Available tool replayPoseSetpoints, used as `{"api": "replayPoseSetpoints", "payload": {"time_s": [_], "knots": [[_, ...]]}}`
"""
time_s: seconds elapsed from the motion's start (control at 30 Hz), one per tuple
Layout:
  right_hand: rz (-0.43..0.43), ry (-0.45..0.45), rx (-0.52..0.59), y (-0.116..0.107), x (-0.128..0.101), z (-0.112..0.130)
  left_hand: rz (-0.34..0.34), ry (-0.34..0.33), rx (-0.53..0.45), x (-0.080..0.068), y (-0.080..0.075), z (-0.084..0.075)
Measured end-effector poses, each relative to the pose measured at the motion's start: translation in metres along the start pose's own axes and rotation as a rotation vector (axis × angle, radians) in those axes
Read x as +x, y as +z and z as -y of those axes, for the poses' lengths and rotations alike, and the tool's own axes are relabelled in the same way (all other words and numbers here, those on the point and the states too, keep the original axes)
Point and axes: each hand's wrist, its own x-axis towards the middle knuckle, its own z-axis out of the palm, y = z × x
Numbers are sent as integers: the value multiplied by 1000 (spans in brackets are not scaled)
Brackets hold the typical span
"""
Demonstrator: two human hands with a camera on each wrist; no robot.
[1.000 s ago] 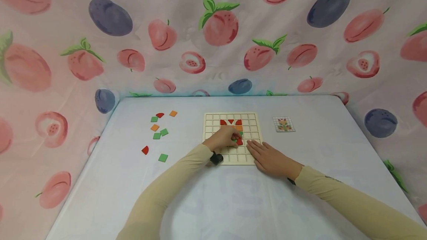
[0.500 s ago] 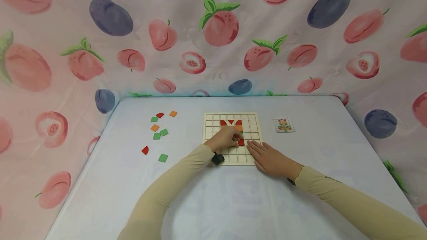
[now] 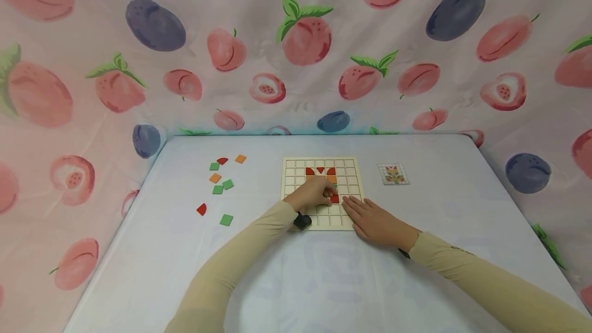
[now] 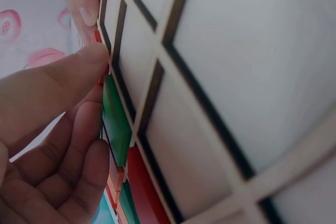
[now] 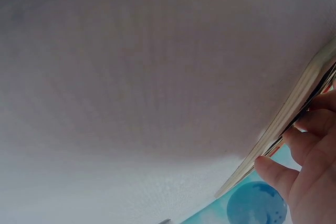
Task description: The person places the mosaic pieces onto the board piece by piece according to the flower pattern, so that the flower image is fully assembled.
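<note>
A wooden grid board [image 3: 296,168] lies mid-table with red tiles [image 3: 309,171] and an orange tile [image 3: 331,179] set in its cells. My left hand [image 3: 314,192] is on the board's middle with curled fingers. In the left wrist view the thumb [image 4: 63,77] and the fingers pinch a green tile [image 4: 114,121] lying in a cell, beside a red tile [image 4: 144,187]. My right hand [image 3: 374,219] lies flat with straight fingers on the board's near right corner. The right wrist view shows its fingers [image 5: 310,161] on the board's edge [image 5: 283,124].
Loose tiles lie left of the board: green [image 3: 226,219], red [image 3: 201,209], orange [image 3: 215,178] and others. A small pattern card [image 3: 393,173] sits right of the board. Fruit-print cloth [image 3: 305,40] walls in the table at the back and both sides.
My left hand's fingers have crept a little to the right and away across the board's middle with the green tile. The right hand has stayed flat in place.
</note>
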Motion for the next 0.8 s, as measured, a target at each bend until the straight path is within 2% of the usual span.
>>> {"api": "replayPoseSetpoints", "payload": {"time_s": [0.17, 0.43, 0.7, 0.8], "knots": [[-7, 1, 16, -2, -1, 2, -31, 22, -49, -5, -2, 2], [11, 16, 34, -5, -1, 3, -53, 67, -124, -17, -14, 6], [45, 27, 26, -3, 0, 2, -68, 18, -215, -37, -32, 11], [46, 28, 28, -3, 0, 2, -96, 34, -229, -46, -41, 16]]}}
